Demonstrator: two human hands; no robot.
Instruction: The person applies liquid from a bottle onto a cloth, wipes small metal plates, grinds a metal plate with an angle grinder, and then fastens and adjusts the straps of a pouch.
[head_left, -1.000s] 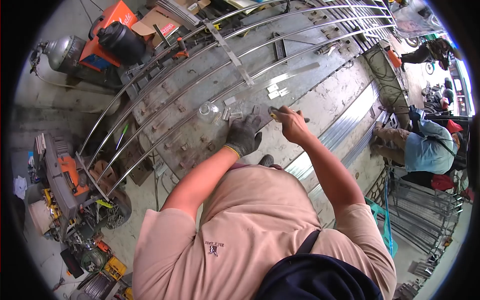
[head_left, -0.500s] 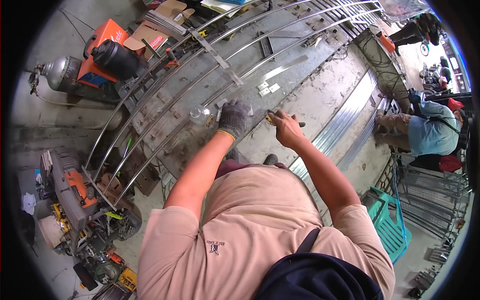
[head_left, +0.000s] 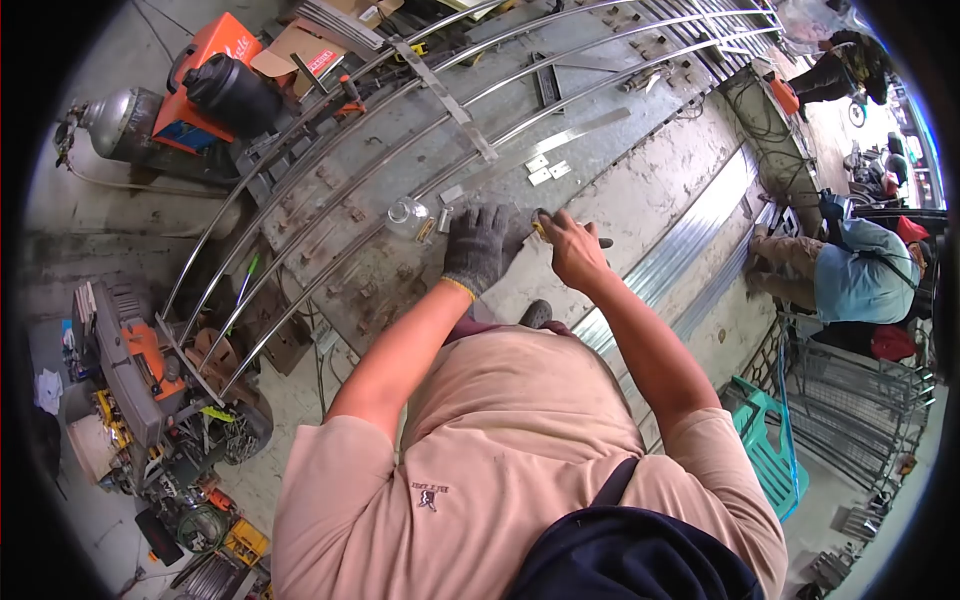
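Note:
My left hand (head_left: pixel 477 245), in a dark grey knit glove with a yellow cuff edge, lies on the metal worktable (head_left: pixel 365 225) with its fingers stretched forward. To its left stand a clear glass jar (head_left: pixel 408 217) and small metal pieces. My bare right hand (head_left: pixel 577 252) is closed around a small tool (head_left: pixel 606 243) with a dark end sticking out on the right and a yellow part at the fingertips; its kind is unclear. Several small light plates (head_left: pixel 541 171) and a flat metal strip (head_left: pixel 580 130) lie farther up the table.
Long curved metal tubes (head_left: pixel 330 195) joined by a flat crossbar arch over the table's left side. An orange machine (head_left: pixel 222 62) and a gas cylinder (head_left: pixel 115 120) stand at the upper left. Shiny metal profiles (head_left: pixel 680 240) lie on the right. A co-worker in blue (head_left: pixel 865 270) bends at the far right.
My left hand's fingers have straightened from a curled pose and now lie flat. The right hand keeps its grip in nearly the same place. The view has shifted slightly.

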